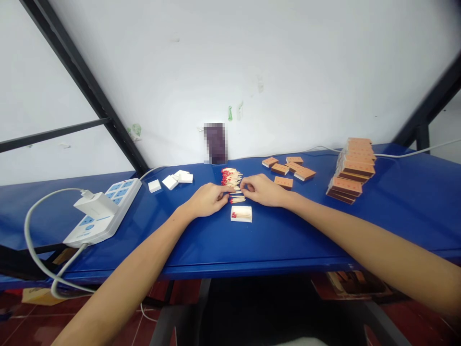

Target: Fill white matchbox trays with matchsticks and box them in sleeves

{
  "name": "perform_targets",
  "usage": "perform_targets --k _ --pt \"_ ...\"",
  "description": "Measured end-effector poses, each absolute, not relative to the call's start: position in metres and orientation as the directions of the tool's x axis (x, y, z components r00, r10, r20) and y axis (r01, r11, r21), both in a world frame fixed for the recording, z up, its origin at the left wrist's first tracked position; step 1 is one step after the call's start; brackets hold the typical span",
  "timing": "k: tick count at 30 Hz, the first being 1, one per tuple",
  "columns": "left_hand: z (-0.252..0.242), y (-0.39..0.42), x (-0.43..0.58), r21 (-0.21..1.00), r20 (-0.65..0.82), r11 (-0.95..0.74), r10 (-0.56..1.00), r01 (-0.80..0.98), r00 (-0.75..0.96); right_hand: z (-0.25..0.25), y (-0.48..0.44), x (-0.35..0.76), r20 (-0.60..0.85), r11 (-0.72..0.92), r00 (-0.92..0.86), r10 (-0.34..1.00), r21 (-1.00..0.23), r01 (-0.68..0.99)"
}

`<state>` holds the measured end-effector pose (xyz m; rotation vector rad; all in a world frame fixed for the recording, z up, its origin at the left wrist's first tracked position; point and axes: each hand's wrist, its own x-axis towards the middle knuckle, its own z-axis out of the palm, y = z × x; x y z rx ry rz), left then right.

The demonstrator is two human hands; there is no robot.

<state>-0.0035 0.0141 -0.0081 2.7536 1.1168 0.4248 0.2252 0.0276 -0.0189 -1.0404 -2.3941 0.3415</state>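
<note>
Reaches with both bare arms over the near edge of a blue table [288, 245], toward a pile of matches [231, 176]. Has this pile close to the back edge, roughly midway along the table, with most of the red heads to the left and pale sticks to the right. Holds the left hand [210, 199] at the near left of the pile, fingers bent, thumb and index finger out toward the sticks. Holds the right hand [264, 189] opposite, fingers curled, thumb and index finger drawn close together. Cannot tell, for either hand, of any match gripped: too small at the fingertips to make out. Has a smaller row of matches [238, 198] between the hands, nearer to the front edge than the pile.

Has a white tray [247, 209] in front of this row, set back from the near edge, with a few matches inside, red heads to the left. Shows, left of the pile, several small white boxes [170, 181], and toward the left end a power strip [117, 194] bearing a white adapter [95, 206]. Shows, to the right, loose orange matchboxes [304, 173] near the back edge and, farther toward the right end, a leaning stack of matchboxes [356, 168].
</note>
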Motion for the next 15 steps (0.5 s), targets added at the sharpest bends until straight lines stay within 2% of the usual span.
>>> perform_targets --k 15 --pt "-0.0109 0.0200 -0.0075 0.188 0.257 -0.647 0.758 0.739 0.599 -0.0178 0.0258 0.2229 0.283 0.642 -0.579 0.765 -0.417 0.644"
